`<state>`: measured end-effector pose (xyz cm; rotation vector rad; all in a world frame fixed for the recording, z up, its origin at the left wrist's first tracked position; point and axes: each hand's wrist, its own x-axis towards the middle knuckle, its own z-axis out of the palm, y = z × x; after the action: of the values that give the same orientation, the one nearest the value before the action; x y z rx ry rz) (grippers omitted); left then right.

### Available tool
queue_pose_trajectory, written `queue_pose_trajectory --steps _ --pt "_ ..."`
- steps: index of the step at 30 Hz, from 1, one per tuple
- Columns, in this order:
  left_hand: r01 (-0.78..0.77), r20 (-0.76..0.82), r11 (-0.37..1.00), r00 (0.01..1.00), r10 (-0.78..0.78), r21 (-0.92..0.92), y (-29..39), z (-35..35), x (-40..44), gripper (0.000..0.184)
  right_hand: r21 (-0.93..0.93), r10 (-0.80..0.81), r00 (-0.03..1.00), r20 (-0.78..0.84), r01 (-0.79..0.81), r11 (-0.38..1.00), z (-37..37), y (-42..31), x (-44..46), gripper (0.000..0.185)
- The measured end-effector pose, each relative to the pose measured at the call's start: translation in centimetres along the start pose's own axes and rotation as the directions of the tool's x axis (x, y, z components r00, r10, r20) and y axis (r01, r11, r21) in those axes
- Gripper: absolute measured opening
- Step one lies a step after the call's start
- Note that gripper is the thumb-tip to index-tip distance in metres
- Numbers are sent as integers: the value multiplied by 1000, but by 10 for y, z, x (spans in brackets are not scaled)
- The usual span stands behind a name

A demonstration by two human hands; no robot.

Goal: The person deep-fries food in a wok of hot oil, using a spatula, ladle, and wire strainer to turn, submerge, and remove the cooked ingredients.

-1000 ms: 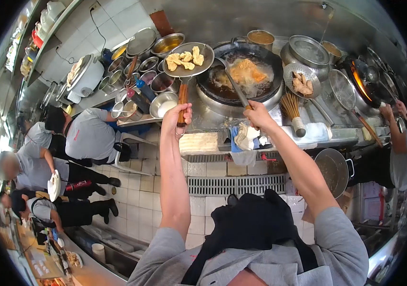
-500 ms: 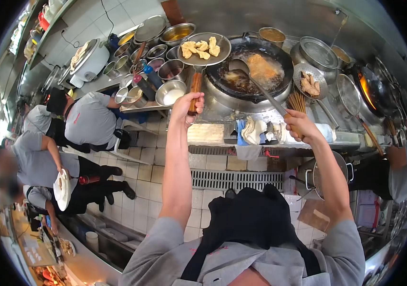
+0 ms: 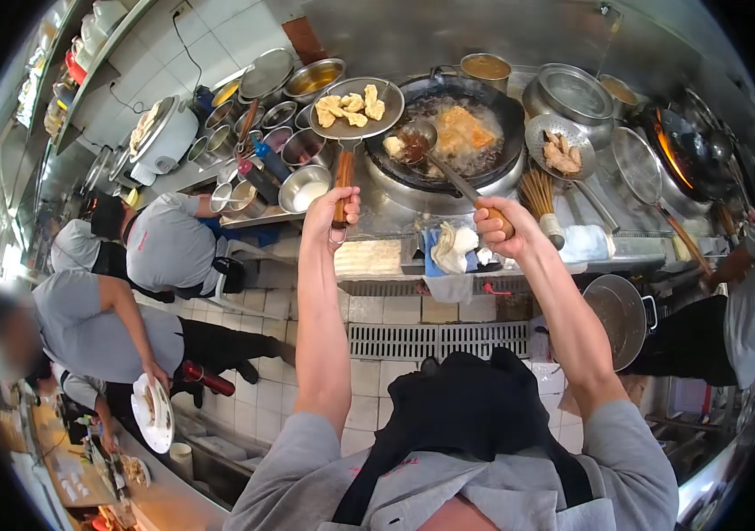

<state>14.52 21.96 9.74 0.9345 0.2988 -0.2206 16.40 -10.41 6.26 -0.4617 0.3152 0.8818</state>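
My left hand (image 3: 331, 212) is closed around the wooden handle of a strainer (image 3: 346, 133), held level just left of the wok. Several pale battered pieces (image 3: 352, 100) lie on it. In my right hand (image 3: 510, 228) is the wooden grip of a metal ladle (image 3: 455, 180), whose bowl sits over the left part of the wok (image 3: 512, 168). Dark brown stuff shows at the bowl, and a pale piece (image 3: 393, 145) is beside it. Orange-golden food (image 3: 465, 133) floats in the bubbling oil.
Metal bowls and pots (image 3: 315, 78) crowd the counter's left side. Right of the wok are a perforated ladle with browned pieces (image 3: 561, 152), a bamboo brush (image 3: 540, 202) and another wok (image 3: 700, 164). Cloths (image 3: 450, 248) lie at the front edge. Co-workers stand at left and right.
The ladle's bowl has moved left in the wok, and a pale piece now shows beside it. My right hand has shifted left. A co-worker holding a plate has moved nearer.
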Motion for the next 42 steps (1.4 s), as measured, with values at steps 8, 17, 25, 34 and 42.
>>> queue_pose_trajectory --steps 8,17,25,34,42 --pt "16 -13 1000 1000 -16 -7 1 -10 10 18 108 16 994 106 -28 994 -2 -10 9 16" --pt "-52 -79 989 995 64 139 -2 -25 30 10 5 -116 992 -57 117 993 24 -10 -32 19" --pt "-1 -12 986 1000 3 166 -24 -6 40 9 -30 -224 974 -32 223 974 46 -23 -59 14" --pt "167 69 980 982 -175 103 -42 28 40 19 -499 -490 857 -159 358 789 80 -29 -50 26" --pt "274 203 955 947 -248 -110 -48 19 45 22 -939 -698 710 99 299 170 34 -30 -40 61"
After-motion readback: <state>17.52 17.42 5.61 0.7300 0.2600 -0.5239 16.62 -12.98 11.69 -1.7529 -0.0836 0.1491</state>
